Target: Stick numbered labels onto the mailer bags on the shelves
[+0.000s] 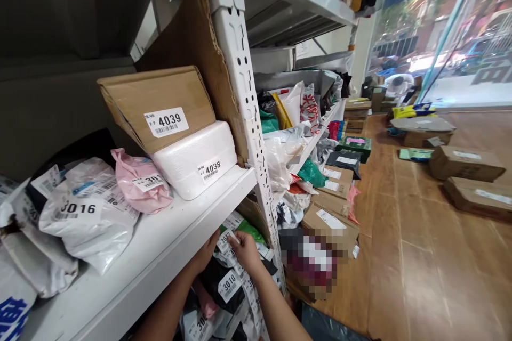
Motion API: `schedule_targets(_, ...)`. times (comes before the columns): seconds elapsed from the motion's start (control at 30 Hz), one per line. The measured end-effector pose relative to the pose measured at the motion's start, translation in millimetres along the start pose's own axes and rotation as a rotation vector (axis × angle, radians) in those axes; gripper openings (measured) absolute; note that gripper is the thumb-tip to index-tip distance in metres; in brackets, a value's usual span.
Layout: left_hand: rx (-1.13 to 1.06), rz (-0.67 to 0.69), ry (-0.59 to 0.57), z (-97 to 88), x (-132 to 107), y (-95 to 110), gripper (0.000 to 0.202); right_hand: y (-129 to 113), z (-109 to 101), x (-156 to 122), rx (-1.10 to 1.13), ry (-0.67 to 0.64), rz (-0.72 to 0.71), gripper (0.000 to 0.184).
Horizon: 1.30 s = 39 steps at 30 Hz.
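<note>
While both hands reach beneath the white shelf [160,256], the right hand [246,251] pinches the top edge of a labelled parcel [224,240] on the lower tier, just behind bag 3010 [229,285]. Left hand [205,257] touches its other side; fingers hidden by the shelf lip, grip cannot be told. Judgement: keep label flat, lift clear of overlapping bags, don't drag. Label digits partly covered. Lower tier mostly out of sight. Farther off, one floor box [316,264] is blurred.

Nothing fancy going on: left hand [206,256] and right hand [246,250] are both bare. Behind the hands, both forearms [276,309] run bare to the frame's bottom edge.
</note>
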<state>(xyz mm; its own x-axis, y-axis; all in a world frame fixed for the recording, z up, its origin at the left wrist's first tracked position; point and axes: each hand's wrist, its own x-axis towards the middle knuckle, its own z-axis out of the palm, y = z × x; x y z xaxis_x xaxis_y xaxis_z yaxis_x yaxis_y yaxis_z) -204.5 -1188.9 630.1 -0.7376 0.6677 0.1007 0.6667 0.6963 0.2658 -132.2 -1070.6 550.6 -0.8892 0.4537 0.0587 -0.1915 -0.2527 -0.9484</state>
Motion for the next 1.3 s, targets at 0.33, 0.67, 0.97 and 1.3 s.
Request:
schedule_targets(0.33,0.067,-0.036,-0.054,4.6,-6.3,8.5,0.033,-1.9,7.5,-9.9,-0.338,0.184,-0.077,0.026)
schedule_targets(0.67,-0.001,-0.002,-0.061,9.9,-10.4,-2.3,0.034,-21.6,-0.5,8.7,-0.611,-0.162,-0.304,0.043)
schedule_targets(0.97,-0.033,-0.028,-0.08,10.8,-10.5,-1.5,0.034,-20.9,3.0,6.8,-0.643,-0.15,-0.289,0.048)
schedule_targets(1.3,0.004,-0.005,-0.068,10.9,-12.0,0.5,0.035,-20.6,0.7,6.1,-0.683,-0.172,-0.266,0.045)
